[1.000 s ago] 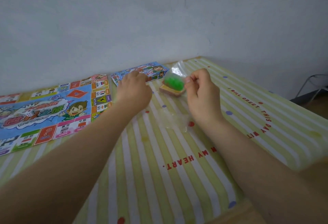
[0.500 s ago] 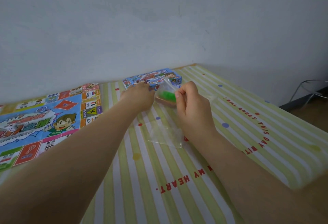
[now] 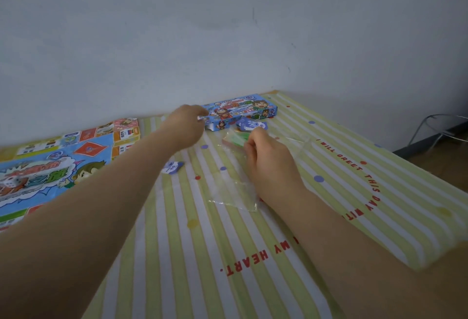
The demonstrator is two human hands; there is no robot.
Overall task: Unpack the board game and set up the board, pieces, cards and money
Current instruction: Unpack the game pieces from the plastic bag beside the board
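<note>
The person is in the step of unpacking the small parts: the board (image 3: 50, 167) already lies flat at the left of the table (image 3: 329, 192), and the game box (image 3: 240, 111) lies near the wall, its long axis running left to right along the far table edge. The right hand (image 3: 268, 164) has its fingers curled and pinches the stack of money (image 3: 234, 139), which lies just in front of the box, partly in a clear plastic bag (image 3: 233, 192); the stack's long axis seems to point away and to the right. The left hand (image 3: 186, 126) reaches to the left end of the box; its fingers are bent, but whether they hold something cannot be told. One blue card (image 3: 173, 167) lies alone beside the left forearm, more blue cards (image 3: 249, 124) lie by the box. Next, probably, the money must come fully free of the bag, which calls for holding the thin plastic down.
</note>
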